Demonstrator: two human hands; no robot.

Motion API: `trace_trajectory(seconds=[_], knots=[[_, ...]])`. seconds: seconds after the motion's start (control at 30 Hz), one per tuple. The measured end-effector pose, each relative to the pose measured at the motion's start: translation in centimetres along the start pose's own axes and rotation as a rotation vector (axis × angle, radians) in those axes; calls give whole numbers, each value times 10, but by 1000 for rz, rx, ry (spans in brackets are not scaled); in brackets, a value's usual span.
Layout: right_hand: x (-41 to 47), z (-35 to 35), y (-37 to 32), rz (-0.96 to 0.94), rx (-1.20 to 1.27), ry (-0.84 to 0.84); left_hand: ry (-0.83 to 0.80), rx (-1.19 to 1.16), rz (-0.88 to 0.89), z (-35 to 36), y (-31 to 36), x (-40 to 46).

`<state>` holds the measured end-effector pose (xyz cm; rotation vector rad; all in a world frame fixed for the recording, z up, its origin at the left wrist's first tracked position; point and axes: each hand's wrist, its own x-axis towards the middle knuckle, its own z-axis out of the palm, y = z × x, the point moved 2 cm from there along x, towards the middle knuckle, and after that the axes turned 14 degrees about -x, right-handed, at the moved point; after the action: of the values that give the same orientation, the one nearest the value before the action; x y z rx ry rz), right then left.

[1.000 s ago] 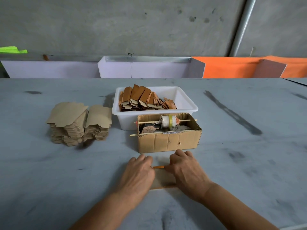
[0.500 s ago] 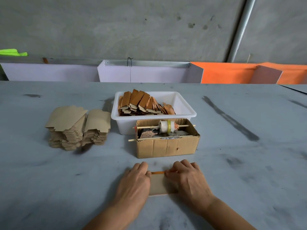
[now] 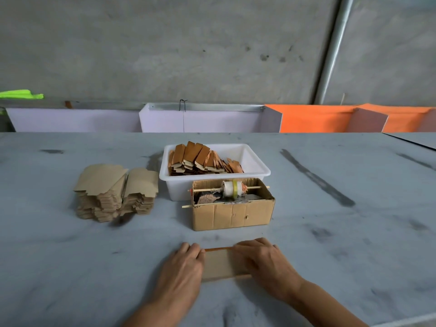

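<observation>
Two hands press a flat card (image 3: 221, 264) onto a scuffed grey table (image 3: 330, 244) below a concrete wall (image 3: 165, 43).

The card lies at lower centre. The left hand (image 3: 181, 270) covers its left edge and the right hand (image 3: 262, 263) its right part, fingers laid flat, gripping nothing. Just behind stands a cardboard box (image 3: 232, 214), touching a white tub (image 3: 257, 161) of brown pieces; a stack of flat cardboard (image 3: 113, 192) sits well apart at centre left. Grey tabletop stretches to both sides, ending at white and orange panels (image 3: 313, 118). The card's ends are hidden, and the box's contents are hard to make out.
</observation>
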<state>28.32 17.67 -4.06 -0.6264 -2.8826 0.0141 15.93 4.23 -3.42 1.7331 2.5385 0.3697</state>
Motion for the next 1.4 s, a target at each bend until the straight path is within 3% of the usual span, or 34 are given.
trace_trajectory(seconds=[0.17, 0.3, 0.4, 0.47, 0.6, 0.73, 0.83, 1.0, 1.13, 1.4], knots=[[-16, -4, 0, -41, 40, -17, 48, -72, 1, 0, -8, 3], [-15, -5, -2, 6, 154, 89, 95, -219, 14, -1, -16, 4], [-15, -6, 0, 84, 291, 158, 228, -520, -7, -5, -24, 5], [-13, -9, 6, 159, 404, 179, 314, -820, -112, -10, -27, 6], [-9, -15, 14, 243, 543, 126, 292, -1317, -323, -8, -28, 3], [-8, -18, 17, 291, 582, 152, 275, -1354, -309, -7, -21, 6], [-4, -22, 16, 339, 679, 190, 370, -1467, -343, -10, -12, 12], [1, -33, 11, 534, 995, 293, 421, -1678, -457, -11, -7, 22], [-5, -34, 9, 704, 914, 375, 471, -1720, -577, -12, -9, 23], [1, -36, -11, 767, 1141, 180, 452, -1725, -652, -11, -4, 22]])
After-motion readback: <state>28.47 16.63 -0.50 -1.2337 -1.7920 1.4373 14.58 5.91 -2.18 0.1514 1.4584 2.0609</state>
